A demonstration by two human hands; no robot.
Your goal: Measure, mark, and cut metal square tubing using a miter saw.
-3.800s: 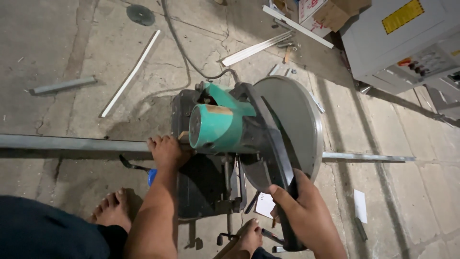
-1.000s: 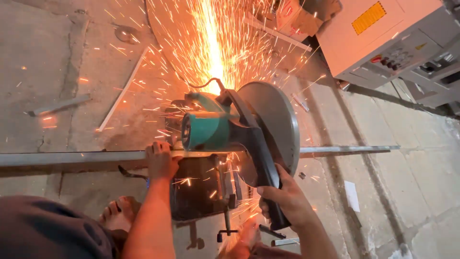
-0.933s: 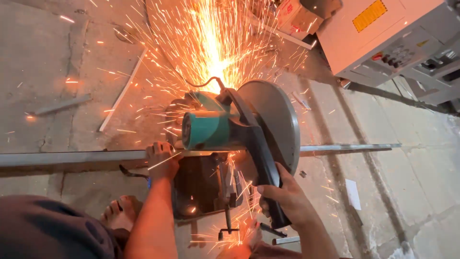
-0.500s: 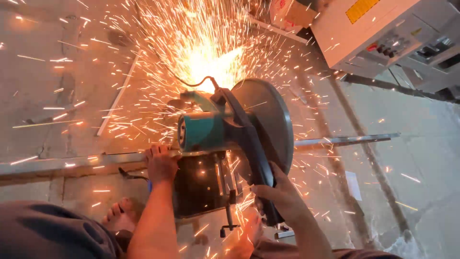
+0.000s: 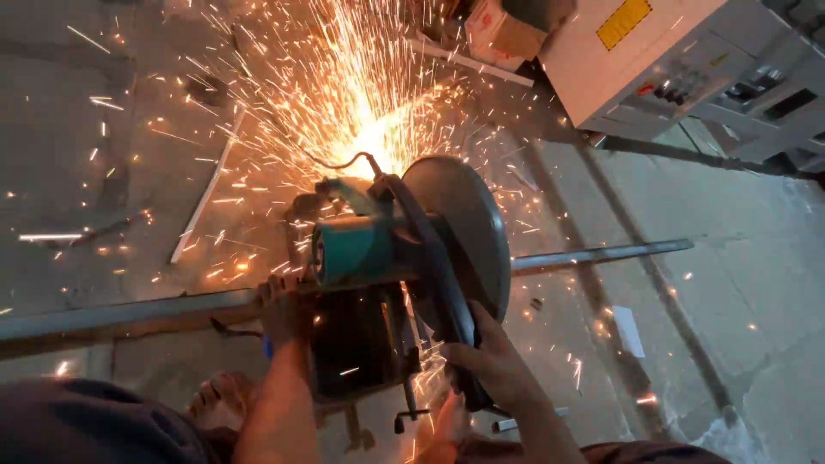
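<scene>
A bare concrete floor (image 5: 756, 283) carries everything. At its far right corner stands a pale grey machine cabinet (image 5: 670, 60) with a yellow label and a row of small buttons, a cardboard box (image 5: 503, 30) just to its left. Across the middle of the floor runs a long metal bar (image 5: 129, 311), from the left edge through the saw and out toward the right edge. Over it sits the chop saw (image 5: 412, 258), with a teal motor housing, a grey round blade guard and a dark base. A wide fan of orange sparks (image 5: 344, 103) sprays from behind the saw toward the far edge. A pale thin strip (image 5: 206, 199) lies on the floor to the far left of the saw, and a small white scrap (image 5: 627, 331) lies to the right of it.

The right hand (image 5: 494, 365) is wrapped tight around the saw's dark handle, fingers closed on it. The left hand (image 5: 279, 309) presses down on the bar just left of the saw, fingers curled over its top. A bare foot (image 5: 219, 399) rests on the floor near the bottom edge, beside the saw's base.
</scene>
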